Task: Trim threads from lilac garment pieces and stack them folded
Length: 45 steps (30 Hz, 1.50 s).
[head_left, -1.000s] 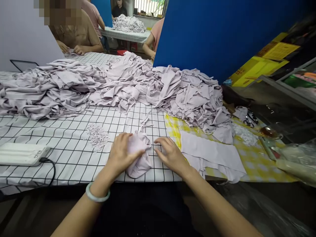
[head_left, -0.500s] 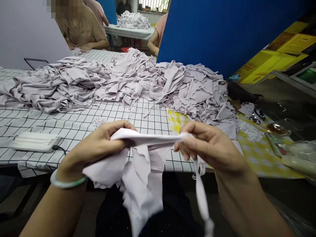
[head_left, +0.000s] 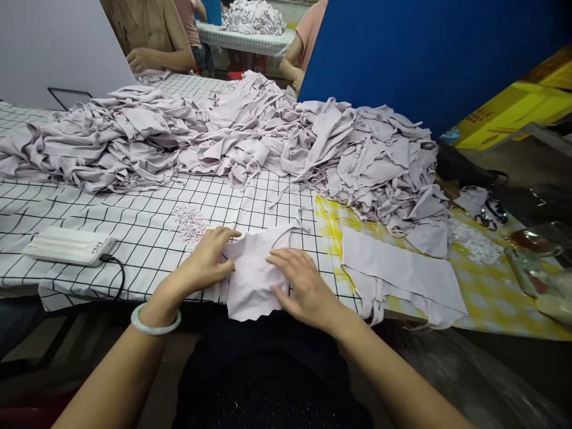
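A pale lilac piece of fabric with a wavy lower edge (head_left: 254, 274) lies on the checked tablecloth at the table's front edge, its lower end hanging slightly over. My left hand (head_left: 208, 259) rests at the fabric's left side, thumb and fingers apart. On the right part of the same piece lies my right hand (head_left: 304, 286), its fingers stretched out over the cloth. A thin strap (head_left: 304, 223) trails from the fabric's upper right corner. To the right, another lilac fabric piece (head_left: 402, 268) with straps lies flat on a yellow checked cloth (head_left: 491, 304).
A long heap of lilac fabric pieces (head_left: 250, 131) spans the table behind my hands. Small scraps (head_left: 190, 223) lie near my left hand. A white power bank (head_left: 69, 245) with a black cable sits at left. Scissors (head_left: 491, 211) lie far right. Co-workers sit beyond a blue panel (head_left: 424, 53).
The fabric was held stretched in the air between both hands; now it lies spread on the table with both hands on it. The fabric piece on the yellow cloth shows more fully.
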Motion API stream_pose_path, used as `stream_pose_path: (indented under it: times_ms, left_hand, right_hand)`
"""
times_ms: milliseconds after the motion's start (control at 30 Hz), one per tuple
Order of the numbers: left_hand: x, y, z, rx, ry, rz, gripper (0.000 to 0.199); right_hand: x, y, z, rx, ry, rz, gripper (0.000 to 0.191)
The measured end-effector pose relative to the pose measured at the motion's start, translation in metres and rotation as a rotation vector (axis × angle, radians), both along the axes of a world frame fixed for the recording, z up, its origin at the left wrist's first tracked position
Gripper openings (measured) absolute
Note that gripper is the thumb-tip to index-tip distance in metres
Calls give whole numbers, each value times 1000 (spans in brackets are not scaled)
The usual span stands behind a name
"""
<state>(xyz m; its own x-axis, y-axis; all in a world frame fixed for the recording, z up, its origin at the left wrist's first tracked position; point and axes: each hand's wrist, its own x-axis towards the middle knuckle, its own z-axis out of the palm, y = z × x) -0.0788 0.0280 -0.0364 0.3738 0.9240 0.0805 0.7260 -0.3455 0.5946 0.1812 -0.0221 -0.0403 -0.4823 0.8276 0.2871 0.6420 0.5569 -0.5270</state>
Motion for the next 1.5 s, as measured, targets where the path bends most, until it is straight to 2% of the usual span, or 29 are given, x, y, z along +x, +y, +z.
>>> stream_pose_path:
  times_ms: [67, 133, 200, 300, 367, 400, 500, 567, 633, 700, 767, 867, 967, 1033, 1167, 1267, 1333, 1400, 1433, 1467, 1500]
  left_hand:
    - [-3, -1, -5, -19, 93, -64, 45]
    - [-5, 3, -10, -15, 130, -15, 23]
    - [-6, 8, -11, -9, 71, 69, 10]
    - [-5, 9, -6, -131, -160, 233, 12]
    - [-1, 7, 0, -315, -427, 315, 18]
    - [3, 7, 3, -415, -580, 342, 21]
    - [14, 8, 12, -649, -978, 414, 25]
    - [21, 10, 18, -744, -1156, 442, 22]
    - [24, 10, 23, -818, -1289, 423, 17]
    - [23, 9, 27, -874, -1356, 390, 28]
    - [20, 8, 29, -874, -1360, 385, 42]
    - [16, 10, 29, -822, -1330, 399, 45]
    - [18, 14, 34, -778, -1397, 341, 38]
    - [23, 14, 43, -773, -1501, 260, 35]
    - [39, 8, 68, -791, -1632, 97, 38]
    - [45, -1, 82, -805, -1548, -28, 58]
    - [47, -6, 89, -815, -1452, -64, 75]
    - [49, -9, 94, -807, -1395, -67, 83]
    - [51, -10, 98, -799, -1380, -69, 84]
    - [53, -10, 101, -787, -1371, -76, 85]
    - [56, -10, 105, -772, -1357, -88, 84]
  right_hand:
    - [-10, -1, -4, -69, -79, 95, 38]
    - [-4, 0, -1, -108, -99, 115, 21]
    - [14, -4, 10, -158, -128, 149, 21]
    - [44, -22, 31, -324, -246, 242, 22]
    - [51, -30, 40, -451, -280, 250, 20]
    - [48, -31, 41, -493, -247, 212, 17]
    - [15, -20, 34, -500, -15, 7, 9]
    - [-17, -8, 25, -501, 145, -72, 20]
    - [-45, 3, 15, -585, 312, -137, 35]
    - [-59, 13, 10, -723, 535, -207, 34]
    - [-57, 23, 9, -828, 754, -246, 26]
    - [-31, 38, 18, -899, 952, -268, 24]
    - [-4, 45, 38, -996, 1049, -230, 25]
    - [8, 43, 56, -1041, 1111, -172, 26]
    - [25, 29, 91, -905, 1097, -171, 31]
    - [44, 26, 104, -742, 966, -232, 33]
    - [57, 25, 104, -524, 874, -401, 30]
    - [60, 19, 96, -206, 753, -603, 26]
    - [57, 12, 89, -99, 670, -624, 23]
    - [49, 4, 82, -57, 581, -564, 19]
    - [38, -4, 74, -73, 490, -435, 16]
